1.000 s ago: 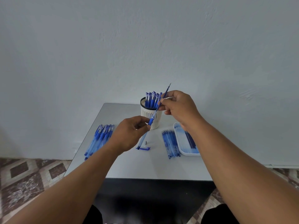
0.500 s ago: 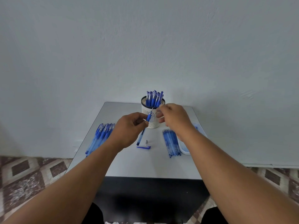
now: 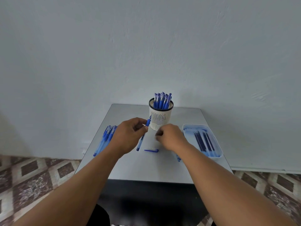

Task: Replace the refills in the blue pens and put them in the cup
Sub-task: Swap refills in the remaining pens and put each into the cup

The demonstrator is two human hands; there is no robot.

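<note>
Head view: small grey counter (image 3: 146, 168) pushed against a plain pale wall (image 3: 146, 46); patterned brown tile floor (image 3: 29, 180) on both sides, dark gap under the counter's near edge.

White slotted cup (image 3: 160, 119) stands at the counter's far middle, packed with upright blue pens (image 3: 162, 99). Loose row of blue pens (image 3: 105, 139) lies on the left, partly covered by the left wrist. White tray (image 3: 216, 144) on the right holds several dark refills (image 3: 203, 141). A blue pen cap (image 3: 151, 150) lies flat between the hands.

Left hand (image 3: 128, 136) pinches a blue pen barrel (image 3: 143, 134), tilted, tip up just beside the cup wall, lower end near the counter. Right hand (image 3: 171, 136) has fingers curled down close to the counter just in front of the cup; whether it grips anything can't be told, fingertips are hidden. A bit of blue (image 3: 178, 159) shows under the right forearm, too covered to identify. Forearms cut off at the bottom edge.
</note>
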